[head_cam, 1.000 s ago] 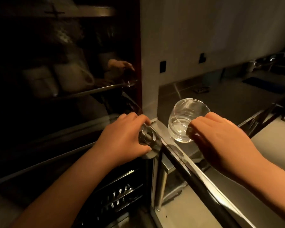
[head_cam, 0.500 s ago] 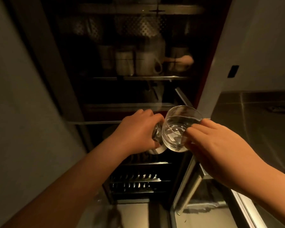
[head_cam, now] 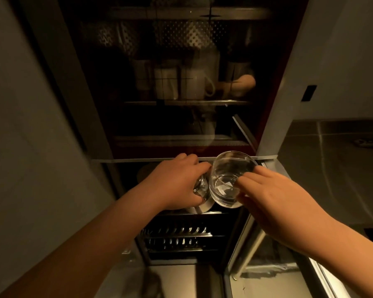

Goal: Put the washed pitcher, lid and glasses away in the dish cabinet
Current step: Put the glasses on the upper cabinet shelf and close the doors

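Holding two glasses side by side before open dish cabinet (head_cam: 181,117). Right hand (head_cam: 274,203) fingers curled round wall of clear glass (head_cam: 228,181); left hand (head_cam: 177,186) fingers wrapped over second glass (head_cam: 200,190), mostly hidden.

Risks, as judged: glasses look touching, so could clink or chip; wet wall could slip from grip; dim shelves already crowded with mugs (head_cam: 181,84), so knock likely on entry.

Clear glass: mouth tilted up and away toward cabinet, long axis leaning forward, base toward person. Second glass orientation unclear.
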Demonstrator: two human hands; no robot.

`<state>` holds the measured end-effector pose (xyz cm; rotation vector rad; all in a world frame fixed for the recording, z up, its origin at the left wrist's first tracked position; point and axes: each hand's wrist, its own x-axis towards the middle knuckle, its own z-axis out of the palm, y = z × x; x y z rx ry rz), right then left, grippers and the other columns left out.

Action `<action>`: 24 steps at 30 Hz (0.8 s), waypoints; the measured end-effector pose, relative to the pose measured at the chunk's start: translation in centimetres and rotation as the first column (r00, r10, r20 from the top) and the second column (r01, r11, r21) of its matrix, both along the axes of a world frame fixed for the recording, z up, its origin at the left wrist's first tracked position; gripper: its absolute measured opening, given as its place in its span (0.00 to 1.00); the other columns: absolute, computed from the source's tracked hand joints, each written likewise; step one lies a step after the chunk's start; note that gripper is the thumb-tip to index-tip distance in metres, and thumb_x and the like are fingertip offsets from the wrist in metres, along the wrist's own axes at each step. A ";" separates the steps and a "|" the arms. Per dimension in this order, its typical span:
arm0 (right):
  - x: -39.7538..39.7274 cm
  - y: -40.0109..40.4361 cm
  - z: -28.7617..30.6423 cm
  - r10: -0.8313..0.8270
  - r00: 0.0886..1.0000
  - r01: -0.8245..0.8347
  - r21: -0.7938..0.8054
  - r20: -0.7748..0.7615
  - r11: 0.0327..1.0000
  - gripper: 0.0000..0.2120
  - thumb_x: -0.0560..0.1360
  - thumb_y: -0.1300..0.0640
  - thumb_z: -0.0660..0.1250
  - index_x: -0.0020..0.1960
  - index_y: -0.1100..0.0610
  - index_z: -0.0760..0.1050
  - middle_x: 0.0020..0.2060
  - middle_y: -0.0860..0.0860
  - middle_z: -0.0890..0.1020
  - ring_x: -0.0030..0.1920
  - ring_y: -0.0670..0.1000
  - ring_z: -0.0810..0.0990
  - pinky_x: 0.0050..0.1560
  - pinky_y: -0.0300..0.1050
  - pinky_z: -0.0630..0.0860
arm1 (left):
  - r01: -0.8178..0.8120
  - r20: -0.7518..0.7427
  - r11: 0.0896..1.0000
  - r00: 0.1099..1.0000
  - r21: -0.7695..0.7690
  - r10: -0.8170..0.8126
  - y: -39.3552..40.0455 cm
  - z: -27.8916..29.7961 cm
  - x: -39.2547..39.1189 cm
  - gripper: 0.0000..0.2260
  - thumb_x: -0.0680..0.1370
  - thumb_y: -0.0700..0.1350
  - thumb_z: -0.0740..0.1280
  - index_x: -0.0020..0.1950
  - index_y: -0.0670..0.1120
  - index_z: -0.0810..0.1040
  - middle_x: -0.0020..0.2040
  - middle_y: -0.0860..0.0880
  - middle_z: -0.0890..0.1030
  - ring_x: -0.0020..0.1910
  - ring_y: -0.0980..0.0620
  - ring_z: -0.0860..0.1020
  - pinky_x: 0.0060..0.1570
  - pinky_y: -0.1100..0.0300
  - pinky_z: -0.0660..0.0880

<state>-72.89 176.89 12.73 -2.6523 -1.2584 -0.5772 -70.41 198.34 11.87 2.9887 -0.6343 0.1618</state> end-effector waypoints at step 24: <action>-1.1 -2.3 0.1 -0.135 0.990 0.134 -0.045 -0.028 0.990 0.13 0.62 0.59 0.77 0.40 0.50 0.74 0.35 0.43 0.78 0.35 0.46 0.74 0.30 0.37 0.71 | 0.169 -0.016 0.984 0.986 0.057 -0.169 -2.7 -0.4 2.7 0.27 0.73 0.62 0.64 0.69 0.59 0.61 0.53 0.56 0.66 0.51 0.58 0.64 0.39 0.64 0.64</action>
